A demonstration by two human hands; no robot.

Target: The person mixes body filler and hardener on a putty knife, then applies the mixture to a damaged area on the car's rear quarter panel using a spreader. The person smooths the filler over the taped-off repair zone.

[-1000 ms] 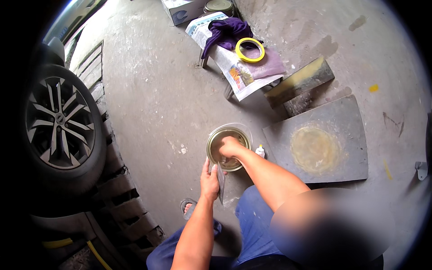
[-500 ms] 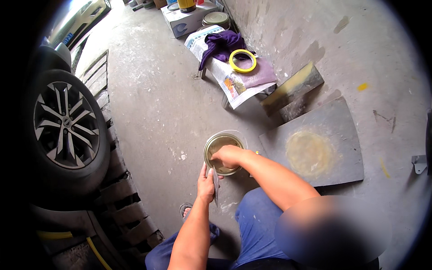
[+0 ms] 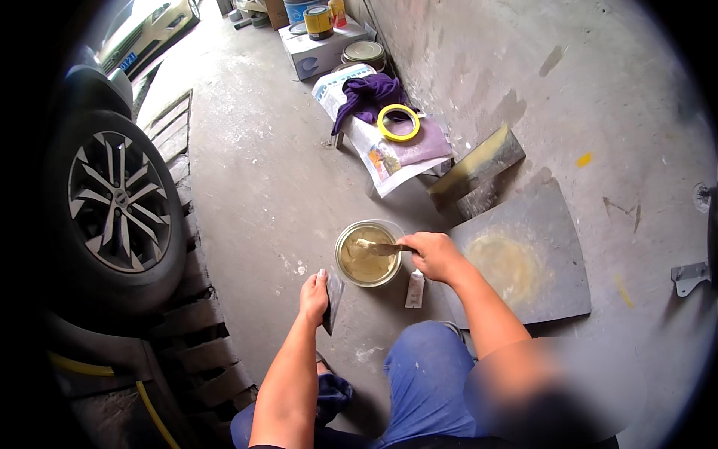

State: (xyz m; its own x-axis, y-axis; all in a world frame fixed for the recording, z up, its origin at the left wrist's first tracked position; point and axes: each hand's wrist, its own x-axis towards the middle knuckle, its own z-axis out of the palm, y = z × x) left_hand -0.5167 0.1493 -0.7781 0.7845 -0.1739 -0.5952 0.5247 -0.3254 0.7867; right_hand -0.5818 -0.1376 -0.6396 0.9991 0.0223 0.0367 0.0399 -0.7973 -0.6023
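Paste spill: a pale lump of beige paste (image 3: 366, 266) clung near the tip of the slim, dark-handled metal putty knife (image 3: 385, 248); a tilt or jerk of the wrist could have dropped it onto the rim or the grey concrete floor (image 3: 247, 224).
Tin tipping: neither hand steadied the round, open metal tin (image 3: 346, 277), so hard pressure by the knife on its edge might have slid or rocked it.
Tube knock: the small white tube (image 3: 415, 289) lay just beside the tin, near the right forearm; a low sweep of that arm could have pushed it away.
Plate edge: the thin, flat grey plate (image 3: 333, 303) stood on edge in the left hand, and a loose hold might have let it slip.
Paste look: beige-tan, thick and uneven, with smears and ridges inside the tin's pale metallic rim.
Tin place: upright on the floor in front of the person, left of the dark grey flat panel (image 3: 557, 239) with its tan round stain.
Right hand (image 3: 435, 257): closed around the knife's handle, the blade reaching over the tin; contact with the rim could not be told.
Left hand (image 3: 313, 298): grasping the plate, apart from the tin.
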